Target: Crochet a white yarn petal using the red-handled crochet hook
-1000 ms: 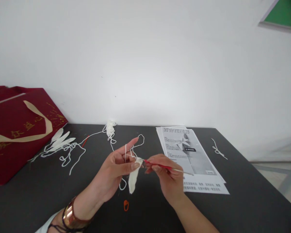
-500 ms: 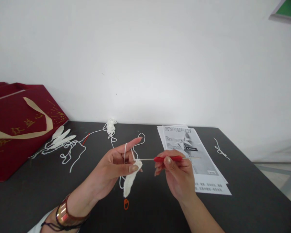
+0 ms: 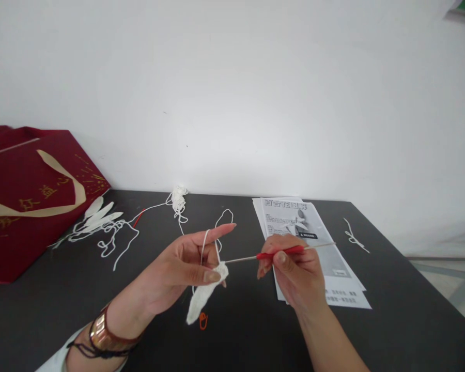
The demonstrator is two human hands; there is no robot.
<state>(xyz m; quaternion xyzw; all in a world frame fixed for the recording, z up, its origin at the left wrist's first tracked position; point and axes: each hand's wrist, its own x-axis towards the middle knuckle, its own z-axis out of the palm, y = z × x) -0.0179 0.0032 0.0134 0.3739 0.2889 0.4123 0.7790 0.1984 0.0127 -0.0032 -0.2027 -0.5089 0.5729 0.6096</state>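
Note:
Between the thumb and fingers of my left hand point(image 3: 194, 263) is pinched a white crocheted petal point(image 3: 202, 298), which hangs down to the lower left. White yarn point(image 3: 217, 248) loops over my raised left index finger and runs down to the petal's top. My right hand point(image 3: 294, 268) grips a crochet hook point(image 3: 281, 252) by its red handle, and the hook's metal tip meets the upper edge of the petal. On the table just below the petal lies an orange stitch marker point(image 3: 203, 321).
A dark red gift bag point(image 3: 34, 232) stands at the left. Beside it lie several white petals point(image 3: 96, 219) with loose yarn tails and a thin red stick point(image 3: 138, 218). A white yarn bundle point(image 3: 178, 199) rests by the wall. Printed sheets point(image 3: 344, 289) and a yarn scrap point(image 3: 354, 237) are at the right.
My right hand has drawn the hook to the right and tilted its back end up. The petal has swung so its lower end points further left. My left index finger has shifted slightly right.

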